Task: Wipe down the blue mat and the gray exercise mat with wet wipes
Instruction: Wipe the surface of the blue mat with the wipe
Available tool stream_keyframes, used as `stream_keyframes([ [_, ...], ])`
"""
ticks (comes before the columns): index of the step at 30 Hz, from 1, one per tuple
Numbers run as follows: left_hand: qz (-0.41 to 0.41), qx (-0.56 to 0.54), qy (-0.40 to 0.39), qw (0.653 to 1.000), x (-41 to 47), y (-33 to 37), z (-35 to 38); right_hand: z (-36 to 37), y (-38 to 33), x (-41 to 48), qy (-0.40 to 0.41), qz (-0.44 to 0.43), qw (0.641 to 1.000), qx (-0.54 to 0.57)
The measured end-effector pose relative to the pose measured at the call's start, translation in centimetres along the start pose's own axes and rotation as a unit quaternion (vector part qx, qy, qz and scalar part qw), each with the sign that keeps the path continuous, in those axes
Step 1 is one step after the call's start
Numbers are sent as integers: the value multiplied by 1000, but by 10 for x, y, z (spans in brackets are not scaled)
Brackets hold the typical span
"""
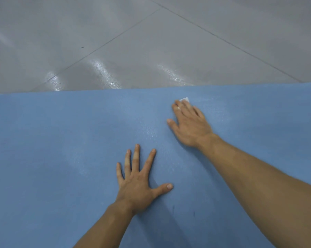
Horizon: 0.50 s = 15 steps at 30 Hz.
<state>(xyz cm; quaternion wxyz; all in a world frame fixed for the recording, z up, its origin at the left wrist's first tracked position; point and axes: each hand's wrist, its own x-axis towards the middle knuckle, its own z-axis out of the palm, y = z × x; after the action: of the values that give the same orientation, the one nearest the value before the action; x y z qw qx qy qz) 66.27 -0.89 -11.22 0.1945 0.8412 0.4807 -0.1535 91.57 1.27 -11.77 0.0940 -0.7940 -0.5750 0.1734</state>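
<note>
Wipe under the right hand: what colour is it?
White; the wipe shows best in the head view.

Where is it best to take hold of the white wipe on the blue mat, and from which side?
Probably pinch the wipe at its free corner, coming from the far edge: only that corner shows past the fingers of the right hand, which presses the rest flat on the mat.

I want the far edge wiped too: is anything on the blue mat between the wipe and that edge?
Nothing visible does. The wet wipe under the right hand lies near that edge, with only bare blue mat between.
</note>
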Motion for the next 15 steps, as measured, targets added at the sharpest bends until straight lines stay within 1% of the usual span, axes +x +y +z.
stream_keyframes([
  [2,0,-1,-4,1000,0,-1,-1,-7,32,2,46,52,997,-23],
  [4,-3,2,-12,1000,0,0,-2,-17,72,0,94,124,987,-26],
  [7,-5,3,-14,1000,1,1,-3,-31,125,-11,142,241,960,-15],
  [10,-7,4,-20,1000,1,2,-3,-37,145,-20,168,325,931,4],
  [12,-7,9,-25,1000,0,2,-4,-36,134,-18,154,343,926,34],
  [13,-8,9,-26,1000,0,2,-4,-34,123,-14,138,333,932,41],
  [15,-9,8,-27,1000,1,3,-4,-29,90,-2,91,273,957,34],
])
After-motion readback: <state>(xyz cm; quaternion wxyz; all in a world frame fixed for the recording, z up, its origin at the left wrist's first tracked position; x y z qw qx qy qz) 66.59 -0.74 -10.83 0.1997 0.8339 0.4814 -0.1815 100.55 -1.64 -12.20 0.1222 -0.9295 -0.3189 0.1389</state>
